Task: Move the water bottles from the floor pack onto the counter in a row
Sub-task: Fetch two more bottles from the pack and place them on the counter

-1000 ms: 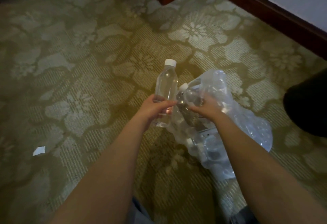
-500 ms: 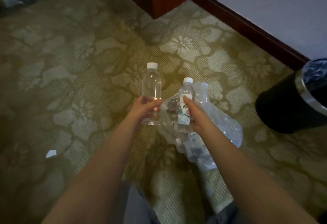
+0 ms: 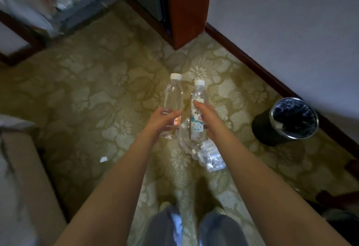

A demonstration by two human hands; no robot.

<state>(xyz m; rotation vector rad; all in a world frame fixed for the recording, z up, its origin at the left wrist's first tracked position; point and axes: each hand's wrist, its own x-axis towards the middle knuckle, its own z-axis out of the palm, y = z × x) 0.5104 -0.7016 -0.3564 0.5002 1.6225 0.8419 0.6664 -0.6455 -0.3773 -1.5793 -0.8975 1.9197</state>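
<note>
I hold two clear water bottles with white caps upright above the carpet. My left hand (image 3: pixel 164 120) grips the left water bottle (image 3: pixel 173 96) around its lower half. My right hand (image 3: pixel 208 118) grips the right water bottle (image 3: pixel 198 109), whose printed label faces me. Below and behind them the torn clear plastic floor pack (image 3: pixel 210 157) lies on the carpet, with at least one more capped bottle inside. No counter top shows in this view.
A black waste bin (image 3: pixel 285 121) with a metal rim stands to the right, by the white wall and its dark skirting board. A reddish wooden cabinet corner (image 3: pixel 186 12) is straight ahead. A beige seat (image 3: pixel 21 177) is at the left. A white scrap (image 3: pixel 104 159) lies on the patterned carpet.
My right hand pulled a second bottle out of the pack and lifted it. Both bottles rose and the view pulled back from the floor, showing the bin, cabinet and my legs.
</note>
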